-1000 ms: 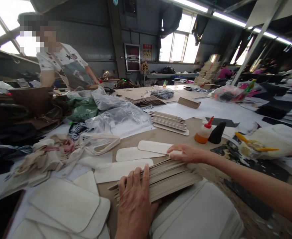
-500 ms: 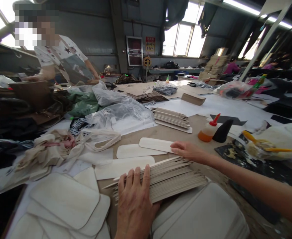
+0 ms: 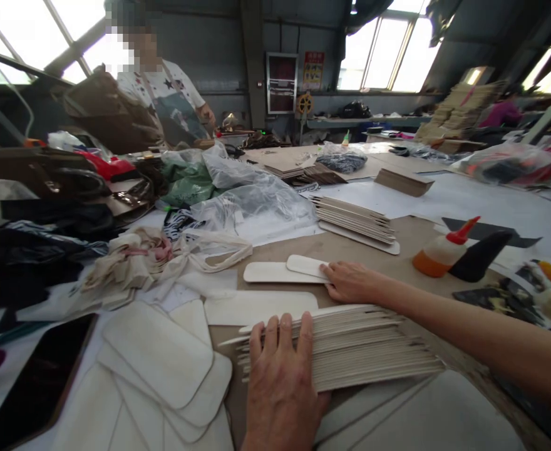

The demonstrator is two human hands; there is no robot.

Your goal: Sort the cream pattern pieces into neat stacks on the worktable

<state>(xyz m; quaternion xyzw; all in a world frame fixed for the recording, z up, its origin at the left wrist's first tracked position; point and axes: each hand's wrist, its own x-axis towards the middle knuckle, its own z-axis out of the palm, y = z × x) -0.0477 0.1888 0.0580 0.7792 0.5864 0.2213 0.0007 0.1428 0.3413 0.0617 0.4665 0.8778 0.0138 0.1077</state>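
Observation:
My left hand [image 3: 282,376] is curled over the left end of a stack of pale cardboard strips [image 3: 374,347], fingers on top and thumb at the near side. My right hand [image 3: 353,282], just beyond the stack, has its fingers closed on the end of a white rounded strip [image 3: 303,265]. That strip partly overlaps a second white strip [image 3: 266,272] lying on the table. Closer to the stack lies a wider white strip [image 3: 261,307]. Rounded white panels [image 3: 158,351] are fanned out at lower left, and larger grey-white panels [image 3: 426,413] lie under the stack's near side.
Farther back sits another strip pile [image 3: 355,219]. A glue bottle [image 3: 439,250] with a red tip stands at right beside a black object [image 3: 479,255]. Clear plastic bags [image 3: 261,200] and cloth scraps [image 3: 129,260] lie at left. Across the table a person in an apron [image 3: 176,113] stands.
The view has turned left, so the table's things appear farther right. My right hand has shifted left relative to the stack, covering more of the strip. My left hand keeps its place on the stack.

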